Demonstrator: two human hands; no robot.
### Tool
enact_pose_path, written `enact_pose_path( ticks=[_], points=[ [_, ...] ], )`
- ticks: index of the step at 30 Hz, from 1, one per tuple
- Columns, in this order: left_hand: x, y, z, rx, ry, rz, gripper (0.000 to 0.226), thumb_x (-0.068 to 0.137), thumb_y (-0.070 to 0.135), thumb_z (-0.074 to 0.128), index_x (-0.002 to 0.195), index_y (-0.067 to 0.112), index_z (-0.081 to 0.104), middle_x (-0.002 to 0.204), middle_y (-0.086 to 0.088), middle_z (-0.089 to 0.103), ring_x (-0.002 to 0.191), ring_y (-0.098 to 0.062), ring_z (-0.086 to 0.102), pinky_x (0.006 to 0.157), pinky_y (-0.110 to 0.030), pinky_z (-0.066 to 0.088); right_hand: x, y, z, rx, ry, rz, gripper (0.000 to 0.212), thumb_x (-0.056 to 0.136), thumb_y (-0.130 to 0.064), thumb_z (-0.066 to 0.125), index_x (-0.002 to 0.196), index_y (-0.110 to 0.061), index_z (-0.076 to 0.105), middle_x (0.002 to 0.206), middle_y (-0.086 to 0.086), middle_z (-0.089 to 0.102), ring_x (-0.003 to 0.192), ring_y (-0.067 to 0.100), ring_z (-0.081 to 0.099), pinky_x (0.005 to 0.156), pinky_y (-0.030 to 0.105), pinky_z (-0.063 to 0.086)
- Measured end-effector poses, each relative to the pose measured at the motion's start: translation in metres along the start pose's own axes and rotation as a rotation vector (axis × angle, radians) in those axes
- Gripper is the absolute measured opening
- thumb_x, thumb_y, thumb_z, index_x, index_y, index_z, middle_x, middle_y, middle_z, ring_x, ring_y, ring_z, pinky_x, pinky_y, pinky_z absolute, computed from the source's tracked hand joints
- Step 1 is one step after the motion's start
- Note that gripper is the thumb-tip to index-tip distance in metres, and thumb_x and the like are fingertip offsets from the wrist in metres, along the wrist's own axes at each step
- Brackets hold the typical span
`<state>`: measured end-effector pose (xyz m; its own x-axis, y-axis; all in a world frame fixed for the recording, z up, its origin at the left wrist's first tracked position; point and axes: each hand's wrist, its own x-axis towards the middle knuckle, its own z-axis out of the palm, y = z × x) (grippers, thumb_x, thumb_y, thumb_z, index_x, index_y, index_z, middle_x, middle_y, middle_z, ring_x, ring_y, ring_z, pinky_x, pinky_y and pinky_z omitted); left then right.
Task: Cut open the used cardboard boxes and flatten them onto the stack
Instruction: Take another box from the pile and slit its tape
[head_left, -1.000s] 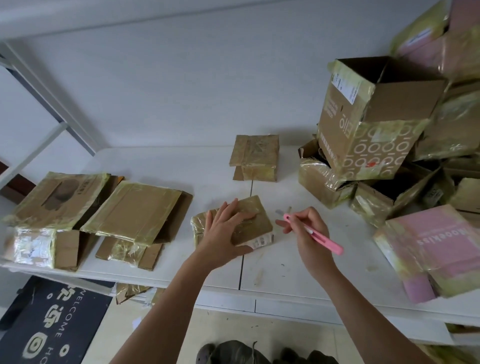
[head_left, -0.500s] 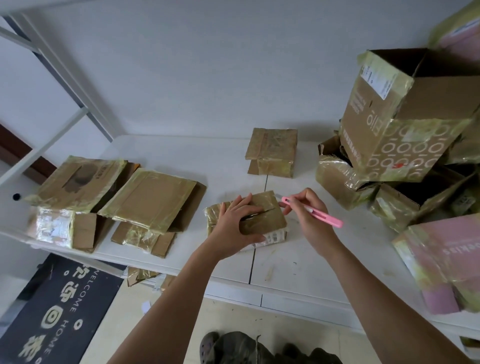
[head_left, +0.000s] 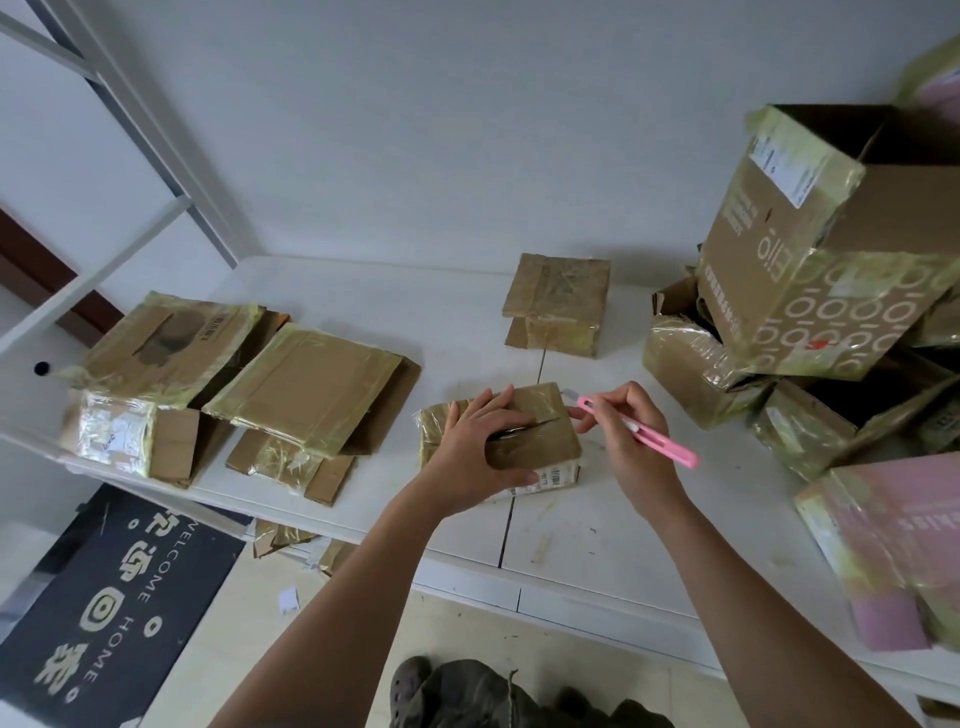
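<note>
— Nearest the table (head_left: 597, 545) edge, what are the hands doing now?

— Her left hand (head_left: 480, 452) is lying over the small taped box (head_left: 540, 447), fingers spread on the lid and thumb hooked round the near side, pinning it down. That box is sitting at the table's middle, right on the seam between the two tabletops. The right hand (head_left: 626, 441) is pinching the pink cutter (head_left: 641, 432), fingers curled round its handle.

— Has anything changed in the last second?

— Yes. The cutter tip is now arriving at the box's far right corner, where a second ago it was hanging clear of the box to the right. A dark slit is showing along the lid seam, so I'd judge the tape is being cut through.

— And beyond that?

— To the left, the stack of flattened boxes (head_left: 291, 384) is waiting for this one. Farther back a folded box (head_left: 558, 301) is lying alone, and at the right the heap of uncut boxes (head_left: 810, 270) is standing, so plenty of work is remaining.
</note>
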<state>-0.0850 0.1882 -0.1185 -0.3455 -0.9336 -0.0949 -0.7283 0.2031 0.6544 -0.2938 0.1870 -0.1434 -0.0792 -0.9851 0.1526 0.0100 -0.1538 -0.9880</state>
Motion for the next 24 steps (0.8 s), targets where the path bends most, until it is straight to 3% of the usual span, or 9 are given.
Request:
enact_pose_path(
  ticks=[13, 18, 21, 24],
  points=[
    [0.001, -0.002, 0.001, -0.012, 0.000, -0.010, 0.063, 0.077, 0.035, 0.080, 0.133, 0.038, 0.052, 0.160, 0.013, 0.017, 0.148, -0.004, 0.000, 0.111, -0.031, -0.021, 0.010, -0.006, -0.010, -0.011, -0.088, 0.115, 0.020, 0.096, -0.011, 0.058, 0.080, -0.002, 0.049, 0.072, 0.012, 0.067, 0.091, 0.024, 0.068, 0.079, 0.017, 0.050],
    [0.002, 0.001, 0.003, -0.004, 0.002, -0.016, 0.062, 0.078, 0.034, 0.079, 0.134, 0.037, 0.052, 0.161, 0.012, 0.016, 0.149, -0.006, -0.001, 0.112, -0.032, -0.020, -0.004, -0.010, -0.018, -0.045, -0.195, 0.160, 0.020, 0.090, -0.016, 0.059, 0.075, -0.005, 0.052, 0.071, 0.011, 0.067, 0.099, 0.016, 0.069, 0.087, 0.034, 0.045],
    [0.002, 0.001, 0.003, 0.006, 0.006, -0.016, 0.062, 0.078, 0.033, 0.079, 0.134, 0.037, 0.052, 0.161, 0.011, 0.016, 0.149, -0.007, -0.001, 0.113, -0.033, -0.020, -0.026, -0.003, -0.008, -0.023, -0.275, 0.156, 0.018, 0.092, -0.012, 0.056, 0.075, -0.011, 0.052, 0.069, 0.005, 0.068, 0.102, 0.012, 0.069, 0.081, 0.020, 0.048],
    [0.001, 0.002, 0.002, -0.003, 0.010, -0.019, 0.063, 0.078, 0.034, 0.079, 0.135, 0.036, 0.052, 0.161, 0.011, 0.016, 0.149, -0.006, -0.001, 0.113, -0.033, -0.020, -0.037, -0.003, -0.004, 0.062, -0.123, 0.052, 0.020, 0.089, -0.024, 0.058, 0.076, -0.010, 0.052, 0.070, 0.007, 0.067, 0.090, 0.019, 0.070, 0.079, 0.014, 0.050]
  ],
)
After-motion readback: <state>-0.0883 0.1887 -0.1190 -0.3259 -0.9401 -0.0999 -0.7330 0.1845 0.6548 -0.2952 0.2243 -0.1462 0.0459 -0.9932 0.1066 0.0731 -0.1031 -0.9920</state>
